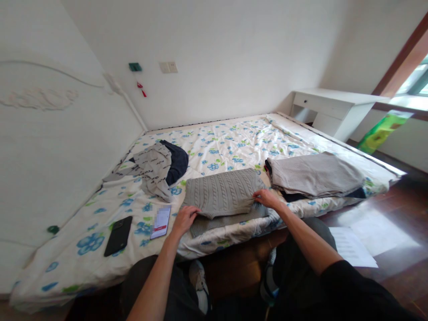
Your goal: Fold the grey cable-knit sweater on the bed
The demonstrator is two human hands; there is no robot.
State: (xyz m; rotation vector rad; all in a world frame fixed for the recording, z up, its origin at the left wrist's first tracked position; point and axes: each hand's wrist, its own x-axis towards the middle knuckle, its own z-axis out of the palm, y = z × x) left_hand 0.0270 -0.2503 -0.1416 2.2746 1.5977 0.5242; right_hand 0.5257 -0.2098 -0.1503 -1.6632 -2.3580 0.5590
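Observation:
A grey cable-knit sweater (222, 191) lies folded over on the near edge of the bed, with a ribbed layer showing under its front edge. My left hand (186, 220) pinches the sweater's near left corner between thumb and fingers. At the near right corner, my right hand (266, 197) grips the knit in the same way. To the right of that hand is a stack of folded clothes (314, 174), light grey on top with dark layers below. A crumpled grey printed garment (154, 167) lies beyond my left hand, against a dark navy one (178, 162).
The bed (90, 243) has a white sheet with blue flowers. On it, left of my left hand, lie a black phone (118, 235) and a second phone with a lit screen (161, 223). A white desk (329, 104) stands at the far right. Papers (351, 245) lie on the floor.

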